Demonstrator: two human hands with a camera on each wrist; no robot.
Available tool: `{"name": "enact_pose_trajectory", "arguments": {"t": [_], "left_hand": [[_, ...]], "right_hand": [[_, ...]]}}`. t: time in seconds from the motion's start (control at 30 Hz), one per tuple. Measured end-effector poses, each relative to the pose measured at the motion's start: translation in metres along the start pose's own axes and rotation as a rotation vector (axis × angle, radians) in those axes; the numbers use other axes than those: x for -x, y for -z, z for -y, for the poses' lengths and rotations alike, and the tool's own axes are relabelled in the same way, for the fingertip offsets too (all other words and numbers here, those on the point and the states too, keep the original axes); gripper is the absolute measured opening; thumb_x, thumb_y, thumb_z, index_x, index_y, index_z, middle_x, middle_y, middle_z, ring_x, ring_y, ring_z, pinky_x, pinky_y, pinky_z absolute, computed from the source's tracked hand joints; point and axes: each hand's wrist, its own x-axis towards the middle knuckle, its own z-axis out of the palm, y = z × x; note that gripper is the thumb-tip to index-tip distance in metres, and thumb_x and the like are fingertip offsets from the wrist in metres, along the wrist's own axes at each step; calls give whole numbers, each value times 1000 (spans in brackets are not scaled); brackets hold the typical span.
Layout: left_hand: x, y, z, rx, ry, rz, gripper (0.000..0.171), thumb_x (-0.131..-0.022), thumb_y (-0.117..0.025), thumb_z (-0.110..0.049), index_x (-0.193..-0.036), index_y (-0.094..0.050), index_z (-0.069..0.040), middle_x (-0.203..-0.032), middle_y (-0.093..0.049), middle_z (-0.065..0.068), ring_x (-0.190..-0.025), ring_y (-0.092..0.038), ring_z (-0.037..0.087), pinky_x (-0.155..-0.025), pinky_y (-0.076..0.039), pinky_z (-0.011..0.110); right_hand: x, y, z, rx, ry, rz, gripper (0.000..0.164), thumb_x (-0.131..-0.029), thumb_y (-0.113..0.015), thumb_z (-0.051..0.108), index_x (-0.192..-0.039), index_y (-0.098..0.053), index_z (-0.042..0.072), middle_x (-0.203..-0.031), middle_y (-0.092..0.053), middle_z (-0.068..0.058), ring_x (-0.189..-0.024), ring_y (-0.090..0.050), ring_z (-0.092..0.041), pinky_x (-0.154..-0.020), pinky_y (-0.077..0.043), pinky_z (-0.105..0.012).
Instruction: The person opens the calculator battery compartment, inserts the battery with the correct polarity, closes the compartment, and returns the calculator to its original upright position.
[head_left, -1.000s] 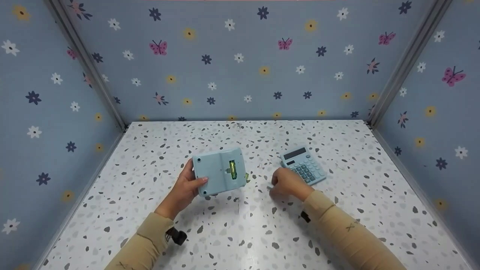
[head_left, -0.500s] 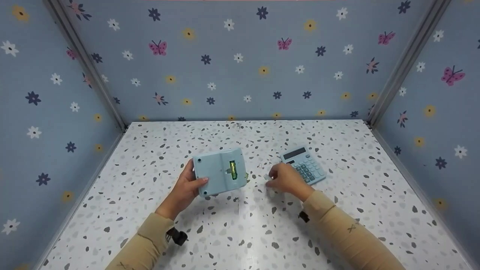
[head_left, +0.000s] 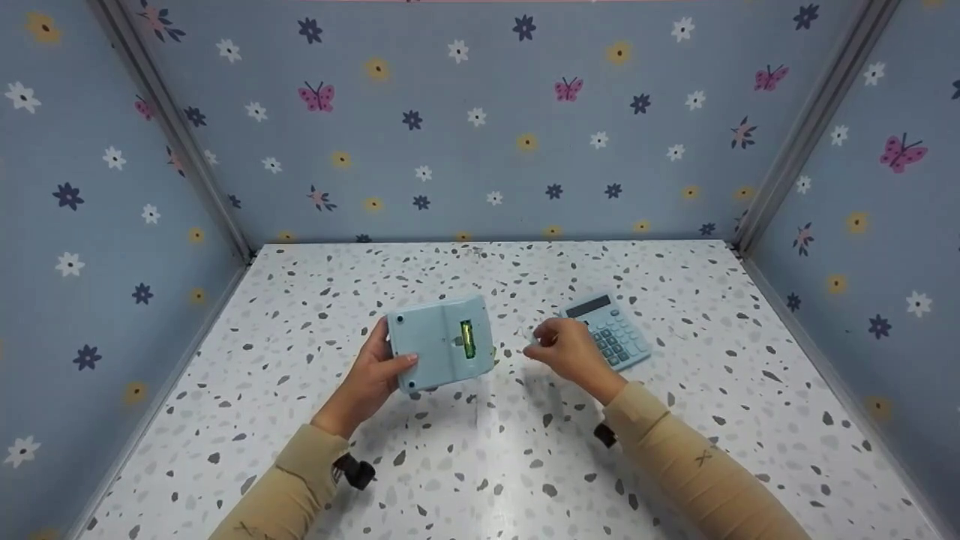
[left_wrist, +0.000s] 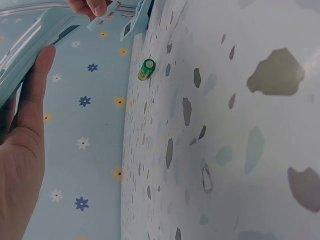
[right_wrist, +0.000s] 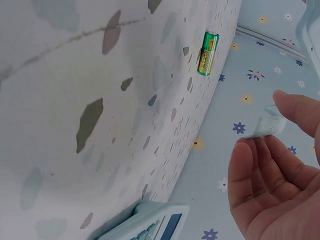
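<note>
Blue walls [head_left: 480, 154] printed with flowers and butterflies are enclosing the counter [head_left: 450, 487] at the back and on both sides, with grey posts [head_left: 175, 135] running down the two corners. White, speckled material is forming the counter top.

Left hand [head_left: 371, 375] is holding a calculator [head_left: 427, 352] clear of the counter. Its thumb is pressing on the underside and its other fingers are supporting the far face, leaving a gap only as wide as the case. Underside is facing the head camera, and one green-and-gold battery [head_left: 468, 340] is sitting in an uncovered slot.

Right hand [head_left: 570, 352] is pinching a small pale-blue cover [right_wrist: 269, 126] between thumb and fingers, parted only by that piece, near the calculator but apart from it.

A loose battery [right_wrist: 208, 53] is lying on its side on the counter; in the head view the calculator is mostly hiding it. A second calculator [head_left: 624, 337] is lying face up on the counter, display towards the back wall, partly hidden by the right hand in the head view. Tan sleeves [head_left: 300, 465] are covering both forearms.
</note>
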Motion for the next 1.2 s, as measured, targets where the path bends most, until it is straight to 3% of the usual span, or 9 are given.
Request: {"name": "enact_pose_trajectory", "arguments": {"t": [0.3, 0.83, 1.2], "left_hand": [[-1, 0, 0, -8, -7, 3, 84, -106, -57, -1, -173, -9, -18, -177, -27, 19, -161, -33, 46, -125, -39, 66], [-1, -2, 0, -8, 1, -4, 82, -106, -58, -2, -172, -12, -22, -176, -29, 20, -158, -37, 47, -119, -46, 65], [-2, -4, 2, -8, -6, -11, 83, -106, -59, -2, -172, -13, -24, -175, -31, 18, -158, -37, 46, -120, -45, 66]], "right_hand": [[-2, 2, -1, -113, -42, -17, 22, -90, -87, 13, -105, -78, -1, -93, -74, -10, -82, -65, -19, -70, -55, -29], [6, 1, 10, -284, -10, -39, 21, -93, -86, 11, -109, -78, -1, -95, -76, -10, -80, -68, -14, -72, -56, -27], [10, 1, 24, -297, -13, -46, 24, -93, -86, 12, -111, -78, 0, -97, -74, -9, -83, -64, -17, -73, -54, -28]]}}
